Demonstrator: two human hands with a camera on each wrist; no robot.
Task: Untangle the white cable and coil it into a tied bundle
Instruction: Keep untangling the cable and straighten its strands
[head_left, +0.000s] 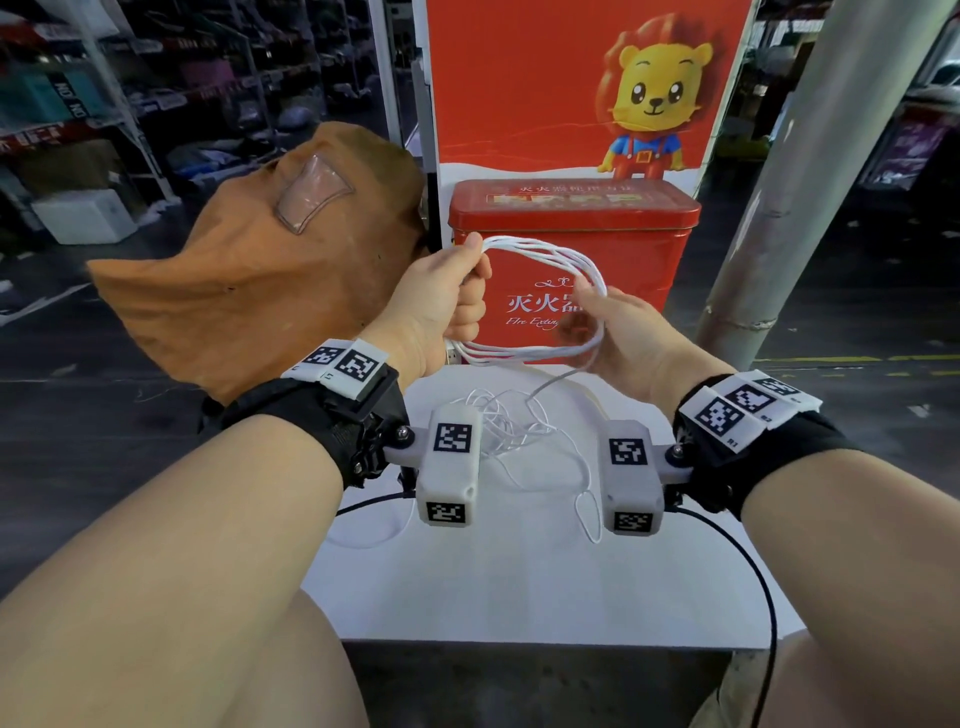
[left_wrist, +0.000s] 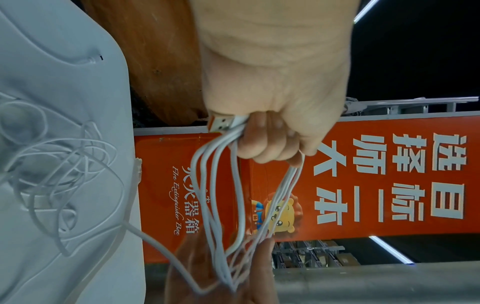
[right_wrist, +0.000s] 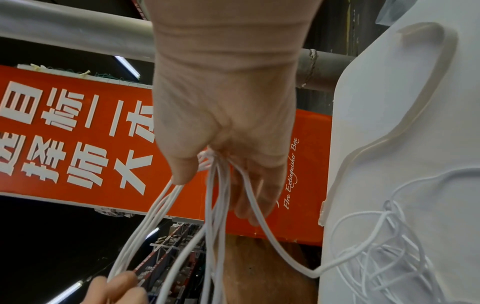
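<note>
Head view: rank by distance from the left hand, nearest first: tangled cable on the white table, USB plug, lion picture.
1. USB plug: sticks out at the base of the left hand, which grips the coiled white cable.
2. Tangled cable: loose on the white table, below and toward the person.
3. Lion picture: on the red board behind, up and to the right.

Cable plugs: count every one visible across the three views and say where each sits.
2. A USB plug sticks out of the left hand beside the coiled white cable. A smaller plug lies on the white table. More may be hidden in the tangle.
</note>
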